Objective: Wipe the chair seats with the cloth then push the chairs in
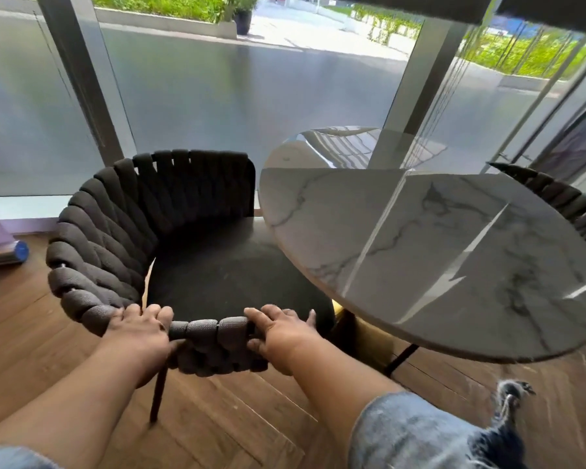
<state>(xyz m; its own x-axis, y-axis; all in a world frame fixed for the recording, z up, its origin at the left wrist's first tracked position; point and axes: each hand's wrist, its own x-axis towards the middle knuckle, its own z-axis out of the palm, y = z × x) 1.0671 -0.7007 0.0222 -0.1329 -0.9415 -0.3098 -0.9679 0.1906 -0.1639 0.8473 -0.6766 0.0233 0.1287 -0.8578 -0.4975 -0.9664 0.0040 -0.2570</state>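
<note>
Both hands are gripping the near rim of the woven chair (115, 238): the left hand (139, 328) is wrapping its fingers over the rim's left part, and the right hand (278, 333) is curling around it just to the right, with a short stretch of weave showing between them. Neither is holding a cloth, and none is showing anywhere. Directly beyond the hands, the dark seat (224, 275) is lying with its right edge already tucking under the marble table (437, 258), so the push seems to be heading far and right. A second chair (569, 204) is peeking out at the table's far right.
</note>
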